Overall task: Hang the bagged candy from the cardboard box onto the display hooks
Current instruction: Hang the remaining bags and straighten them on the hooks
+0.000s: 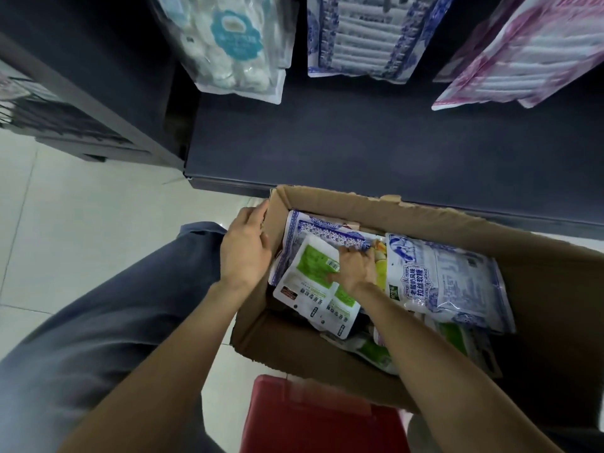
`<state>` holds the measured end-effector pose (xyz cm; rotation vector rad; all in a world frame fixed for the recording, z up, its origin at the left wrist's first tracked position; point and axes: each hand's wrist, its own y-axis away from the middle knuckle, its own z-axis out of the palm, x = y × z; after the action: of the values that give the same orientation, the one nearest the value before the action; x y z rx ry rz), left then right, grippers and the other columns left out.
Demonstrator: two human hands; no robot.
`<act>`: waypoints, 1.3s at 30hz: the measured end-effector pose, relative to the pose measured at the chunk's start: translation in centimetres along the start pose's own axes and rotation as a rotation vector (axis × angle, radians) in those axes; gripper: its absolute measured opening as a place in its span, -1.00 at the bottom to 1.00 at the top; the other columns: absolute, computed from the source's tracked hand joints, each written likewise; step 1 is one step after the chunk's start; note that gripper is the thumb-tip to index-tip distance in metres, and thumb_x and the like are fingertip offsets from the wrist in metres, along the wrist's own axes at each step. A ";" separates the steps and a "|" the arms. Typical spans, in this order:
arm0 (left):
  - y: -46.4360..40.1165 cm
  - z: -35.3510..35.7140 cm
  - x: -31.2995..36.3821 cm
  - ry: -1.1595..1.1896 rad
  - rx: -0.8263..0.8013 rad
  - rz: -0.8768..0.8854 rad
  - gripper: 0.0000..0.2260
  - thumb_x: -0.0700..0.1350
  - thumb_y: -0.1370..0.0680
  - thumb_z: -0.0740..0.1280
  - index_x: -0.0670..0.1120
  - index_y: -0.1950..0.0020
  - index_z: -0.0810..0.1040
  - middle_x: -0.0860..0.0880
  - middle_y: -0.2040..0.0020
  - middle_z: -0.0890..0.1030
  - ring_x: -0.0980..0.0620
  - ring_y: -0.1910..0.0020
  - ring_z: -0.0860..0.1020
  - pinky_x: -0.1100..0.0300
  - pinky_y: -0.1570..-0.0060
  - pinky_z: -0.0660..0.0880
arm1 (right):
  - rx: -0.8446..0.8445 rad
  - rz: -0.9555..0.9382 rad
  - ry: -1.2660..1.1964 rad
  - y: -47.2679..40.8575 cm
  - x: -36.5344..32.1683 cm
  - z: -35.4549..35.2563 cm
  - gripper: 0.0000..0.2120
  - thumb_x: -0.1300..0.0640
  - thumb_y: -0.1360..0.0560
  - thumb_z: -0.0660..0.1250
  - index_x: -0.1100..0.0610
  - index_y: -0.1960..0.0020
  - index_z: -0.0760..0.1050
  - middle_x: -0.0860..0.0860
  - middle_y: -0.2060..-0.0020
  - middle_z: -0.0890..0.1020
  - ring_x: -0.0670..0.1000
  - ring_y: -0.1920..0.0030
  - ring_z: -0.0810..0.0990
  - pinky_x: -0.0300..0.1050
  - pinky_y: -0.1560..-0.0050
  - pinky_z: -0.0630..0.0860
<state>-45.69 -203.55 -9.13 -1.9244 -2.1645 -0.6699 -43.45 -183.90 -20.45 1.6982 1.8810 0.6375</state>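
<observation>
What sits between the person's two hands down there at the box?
In the head view, the cardboard box's left wall and a green-and-white candy bag lie between them. The left hand holds that wall; the right hand rests on the bag.

Both forearms are bare right up to the near edge, no sleeves, no watch, and blue-grey trousers (98, 322) cover the leg at left.

The cardboard box (408, 210) is open on top, crowded inside with candy bags (447, 279). Behind the box, bare dark shelf (359, 145) lies free. Above that, hanging bags (362, 34) block the way.
</observation>
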 end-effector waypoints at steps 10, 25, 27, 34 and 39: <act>-0.3 -0.5 0.5 -0.065 -0.060 -0.021 -0.51 -0.27 -0.52 0.27 -0.09 -0.46 0.33 -0.13 -0.29 0.46 -0.15 -0.20 0.48 -0.01 -0.09 0.48 | -0.038 -0.161 -0.201 4.4 -2.5 -0.1 -0.47 0.38 -0.51 0.24 0.09 -0.42 0.25 0.06 0.29 0.53 0.00 0.34 0.55 -0.23 0.51 0.40; 7.0 -7.8 17.4 1.081 -0.554 -0.377 -0.39 0.37 -0.44 0.13 0.00 -0.33 0.42 -0.07 -0.09 0.64 -0.07 0.07 0.68 0.04 0.07 0.62 | 1.234 0.084 -0.446 21.6 8.7 -13.6 -0.80 0.26 -0.38 0.48 0.17 0.03 0.56 0.05 0.41 0.62 0.01 0.38 0.52 -0.22 0.37 0.33; 7.1 -9.1 19.7 1.196 -0.660 -0.352 -0.27 0.39 -0.34 0.21 -0.08 -0.33 0.45 -0.13 -0.12 0.64 -0.11 0.01 0.66 0.05 0.09 0.62 | 1.410 -0.086 -0.334 23.0 9.7 -14.0 -0.83 0.39 -0.36 0.41 0.18 0.11 0.64 0.03 0.31 0.67 -0.09 0.25 0.51 -0.21 0.33 0.41; 9.2 -9.9 25.0 0.962 -0.459 -0.032 -0.88 -0.22 -0.43 0.48 -0.08 0.08 0.61 0.02 0.19 0.69 0.08 0.17 0.65 0.24 0.18 0.58 | 1.487 -0.424 -0.116 26.5 12.2 -14.6 -0.64 0.26 -0.62 0.14 0.19 0.18 0.67 0.04 0.06 0.71 0.01 0.01 0.68 -0.13 0.12 0.50; 10.2 -8.6 25.8 0.934 -0.312 0.032 -0.49 -0.27 -0.37 0.52 -0.03 -0.21 0.38 -0.05 -0.09 0.60 0.07 -0.02 0.59 0.39 0.16 0.52 | 1.399 -0.416 -0.075 27.6 13.8 -13.1 -0.82 0.35 -0.50 0.31 0.18 -0.02 0.64 0.05 -0.11 0.65 0.04 -0.20 0.56 -0.08 -0.14 0.45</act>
<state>-41.12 -183.41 11.29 -1.3007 -1.4757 -1.5729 -32.50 -167.33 6.56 1.7600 2.6857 -1.1722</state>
